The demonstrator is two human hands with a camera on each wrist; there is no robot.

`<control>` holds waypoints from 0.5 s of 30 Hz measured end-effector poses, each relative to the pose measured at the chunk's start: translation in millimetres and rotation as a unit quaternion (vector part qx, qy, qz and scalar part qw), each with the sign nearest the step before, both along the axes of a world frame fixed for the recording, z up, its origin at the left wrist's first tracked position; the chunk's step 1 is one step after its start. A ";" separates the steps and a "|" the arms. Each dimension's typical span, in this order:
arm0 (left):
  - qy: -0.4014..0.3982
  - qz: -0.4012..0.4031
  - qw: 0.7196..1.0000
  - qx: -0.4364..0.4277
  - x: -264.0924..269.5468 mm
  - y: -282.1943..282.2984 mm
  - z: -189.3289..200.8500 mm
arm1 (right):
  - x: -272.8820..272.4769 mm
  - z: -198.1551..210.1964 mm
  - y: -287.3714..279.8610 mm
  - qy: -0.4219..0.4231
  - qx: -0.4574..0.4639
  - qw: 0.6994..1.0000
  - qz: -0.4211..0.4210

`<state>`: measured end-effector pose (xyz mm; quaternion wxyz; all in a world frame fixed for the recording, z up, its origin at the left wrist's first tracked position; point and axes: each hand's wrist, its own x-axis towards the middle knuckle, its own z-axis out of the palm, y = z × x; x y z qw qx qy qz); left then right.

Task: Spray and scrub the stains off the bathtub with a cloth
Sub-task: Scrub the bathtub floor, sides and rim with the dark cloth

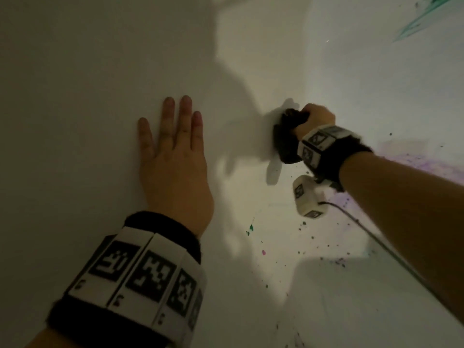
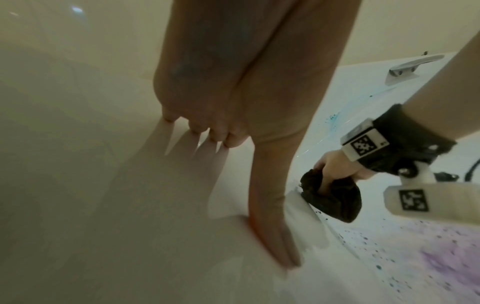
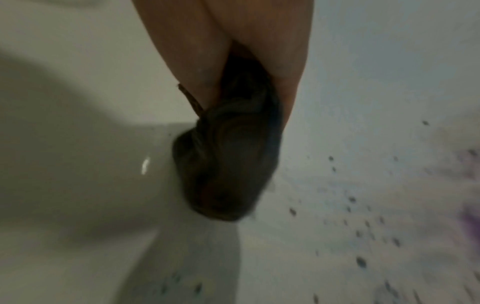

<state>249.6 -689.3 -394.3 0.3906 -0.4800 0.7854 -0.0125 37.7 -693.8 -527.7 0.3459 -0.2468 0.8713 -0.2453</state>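
My right hand (image 1: 316,119) grips a bunched dark cloth (image 1: 286,139) and holds it against the white bathtub surface (image 1: 100,71). In the right wrist view the cloth (image 3: 228,156) hangs from my curled fingers (image 3: 197,61). The left wrist view shows the cloth (image 2: 335,197) touching the tub. My left hand (image 1: 175,156) lies flat on the tub, fingers straight and spread, left of the cloth. Dark and coloured specks (image 1: 313,237) dot the tub below the cloth. A purple stain (image 1: 426,167) spreads beside my right forearm, and a teal streak (image 1: 421,18) marks the top right. No spray bottle is in view.
A chrome handle (image 2: 410,65) sits on the tub's far side in the left wrist view. A cable (image 1: 371,234) runs from the right wrist camera along my forearm. Purple smears and specks (image 2: 441,263) cover the tub floor to the right.
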 end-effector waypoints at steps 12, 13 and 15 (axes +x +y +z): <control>0.015 -0.002 1.000 -0.012 0.3 2.0 -3.0 | 136.2 56.5 158.4 -0.176 -0.046 0.811 0.556; 0.019 -0.003 1.000 -0.016 0.2 2.2 -4.2 | 136.3 52.4 160.9 -0.162 -0.036 0.820 0.547; 0.028 -0.002 0.999 -0.022 -1.7 3.1 -5.4 | 125.8 41.4 148.4 -0.132 -0.037 0.859 0.492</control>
